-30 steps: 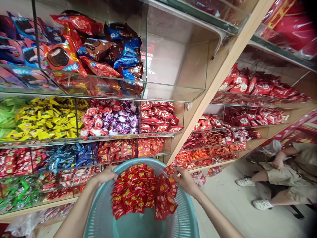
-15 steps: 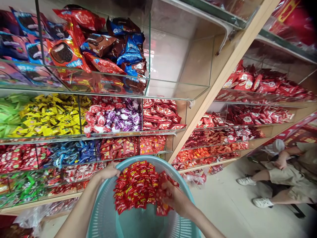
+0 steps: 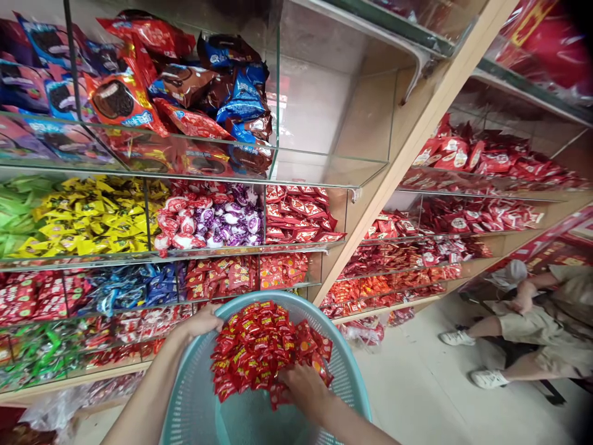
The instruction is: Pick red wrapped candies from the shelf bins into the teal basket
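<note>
Head view: two bare hands work at one round teal plastic basket with perforated walls (image 3: 189, 389), which stands in front of the shelves. The left hand (image 3: 204, 322) is closed on the basket's rim at its far left side. The right hand (image 3: 303, 383) reaches down inside, its fingers bent against the packets; whether it grips one cannot be told, since the fingertips are hidden.

Two kinds of packet lie in the basket: one large heap of small shiny red packets with yellow lettering (image 3: 254, 352), too many and too overlapped to count, and to its right a smaller group of red packets with orange round prints (image 3: 308, 340), at least three, partly covered by the right hand.

Behind the basket, one shelf row holds four colour groups side by side: one heap of bright yellow wrapped sweets (image 3: 99, 216), one of light green wrapped sweets (image 3: 21, 213), one mixed pile of red-and-white and purple-and-white twist-wrapped sweets (image 3: 231, 216), and one stack of red-and-white packets (image 3: 299, 213). At right sits one other person (image 3: 532, 346) with two white shoes (image 3: 456, 337).
</note>
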Available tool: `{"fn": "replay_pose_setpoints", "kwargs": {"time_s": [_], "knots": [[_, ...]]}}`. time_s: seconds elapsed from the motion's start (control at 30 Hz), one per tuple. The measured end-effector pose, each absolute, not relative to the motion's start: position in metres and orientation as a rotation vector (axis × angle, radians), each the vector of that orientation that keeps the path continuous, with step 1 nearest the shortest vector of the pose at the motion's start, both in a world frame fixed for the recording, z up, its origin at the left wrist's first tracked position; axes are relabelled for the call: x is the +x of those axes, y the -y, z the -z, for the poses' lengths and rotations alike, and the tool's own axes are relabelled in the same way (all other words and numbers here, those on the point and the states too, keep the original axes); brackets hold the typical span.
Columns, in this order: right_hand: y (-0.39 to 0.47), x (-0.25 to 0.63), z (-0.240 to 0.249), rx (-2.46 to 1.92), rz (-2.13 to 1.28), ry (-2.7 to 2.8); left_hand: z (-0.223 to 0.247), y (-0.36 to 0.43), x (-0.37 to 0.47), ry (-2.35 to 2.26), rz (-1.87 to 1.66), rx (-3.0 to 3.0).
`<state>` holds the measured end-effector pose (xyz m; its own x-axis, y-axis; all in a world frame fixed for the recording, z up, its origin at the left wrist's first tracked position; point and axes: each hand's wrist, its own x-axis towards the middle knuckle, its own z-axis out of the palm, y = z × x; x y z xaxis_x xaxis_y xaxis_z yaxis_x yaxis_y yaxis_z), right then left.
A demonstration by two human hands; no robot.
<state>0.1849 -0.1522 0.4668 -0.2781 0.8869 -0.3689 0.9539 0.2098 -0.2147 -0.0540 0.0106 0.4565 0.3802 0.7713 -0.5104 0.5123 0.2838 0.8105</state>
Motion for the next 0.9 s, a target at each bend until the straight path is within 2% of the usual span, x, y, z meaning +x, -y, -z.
{"fn": "replay_pose_setpoints", "kwargs": {"time_s": [0.13,0.27,0.37,0.77,0.9], "knots": [[0.143,0.205,-0.476,1.932,0.387,-2.334,-0.454,-0.012,-0.055,-1.269,-0.249,1.379],[0.135,0.231,-0.486,2.098,-0.004,-2.082,-0.456,-0.012,-0.054,-1.267,-0.232,1.395],[0.134,0.242,-0.481,2.108,-0.126,-1.95,-0.457,-0.011,-0.054,-1.272,-0.229,1.385],[0.139,0.245,-0.449,2.241,0.046,-1.868,-0.463,-0.008,-0.05,-1.278,-0.253,1.387],[0.139,0.245,-0.454,2.324,0.138,-1.887,-0.459,-0.01,-0.052,-1.28,-0.242,1.394]]}}
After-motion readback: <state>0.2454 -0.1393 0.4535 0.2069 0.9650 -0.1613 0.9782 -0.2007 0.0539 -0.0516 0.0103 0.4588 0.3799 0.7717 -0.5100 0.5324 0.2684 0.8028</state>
